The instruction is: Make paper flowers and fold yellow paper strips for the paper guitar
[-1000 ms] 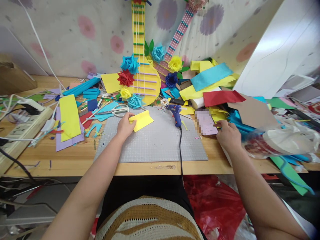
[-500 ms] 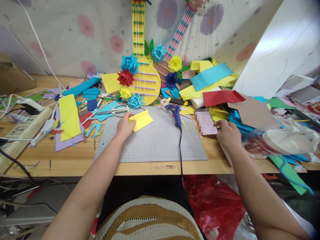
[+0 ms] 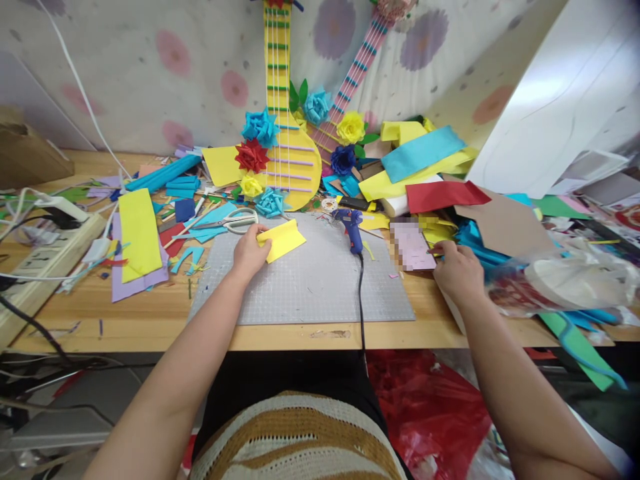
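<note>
Yellow paper (image 3: 286, 241) juts rightward from the left grip (image 3: 251, 255)

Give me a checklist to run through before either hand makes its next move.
1. Folded yellow paper gripped: ok; the left hand pinches its left end above the cutting mat.
2. Right hand free: cannot tell; its fingertips are at the right edge of a pixelated, phone-like rectangle, and any grip is unclear.
3. Glue gun away from both hands: ok; it lies at the mat's far right part.
4. Glue gun cool: cannot tell; nothing visible shows its heat.
5. Black cord clear of both hands: ok; it runs between them to the table's near edge.
6. Mat free of scraps: not ok; a yellow-green sliver lies beside the gun.
</note>
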`<state>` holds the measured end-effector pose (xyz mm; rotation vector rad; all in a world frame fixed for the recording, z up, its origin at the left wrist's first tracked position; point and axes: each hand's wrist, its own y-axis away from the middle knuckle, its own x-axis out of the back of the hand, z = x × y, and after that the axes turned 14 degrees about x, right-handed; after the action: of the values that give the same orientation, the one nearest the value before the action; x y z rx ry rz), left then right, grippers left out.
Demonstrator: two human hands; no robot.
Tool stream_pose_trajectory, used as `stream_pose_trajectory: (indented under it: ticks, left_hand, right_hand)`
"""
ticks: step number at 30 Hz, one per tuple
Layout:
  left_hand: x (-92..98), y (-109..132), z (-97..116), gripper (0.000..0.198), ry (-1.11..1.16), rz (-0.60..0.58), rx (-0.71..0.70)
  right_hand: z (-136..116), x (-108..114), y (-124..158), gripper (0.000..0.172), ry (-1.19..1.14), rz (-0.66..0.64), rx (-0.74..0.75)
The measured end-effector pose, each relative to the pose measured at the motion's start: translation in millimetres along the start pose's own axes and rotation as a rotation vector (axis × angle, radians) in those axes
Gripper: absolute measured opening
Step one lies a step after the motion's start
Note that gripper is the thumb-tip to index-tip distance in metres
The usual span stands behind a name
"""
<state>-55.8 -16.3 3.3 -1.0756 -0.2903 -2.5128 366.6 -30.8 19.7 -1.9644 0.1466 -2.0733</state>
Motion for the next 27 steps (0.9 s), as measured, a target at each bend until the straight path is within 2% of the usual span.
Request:
stream_pose_trajectory:
  ticks: [15, 21, 27]
  left_hand:
    - [-0.1, -0.3, -0.6, 0.026, 0.004, 0.021, 0.004]
    - [-0.9, -2.8, -2.7, 0.027, 0.052, 0.036, 0.021]
    - [-3.3, -5.2, -1.2, 0.027, 0.054, 0.058, 0.047]
  right_hand:
    - [-7.3, 2.4, -3.8, 0.030, -0.028, 0.006, 0.034]
    - [-6.9, 1.5, -3.6, 0.031, -0.113, -0.002, 0.032]
    - [-3.0, -5.6, 5.9, 0.037, -0.173, 0.069, 0.230]
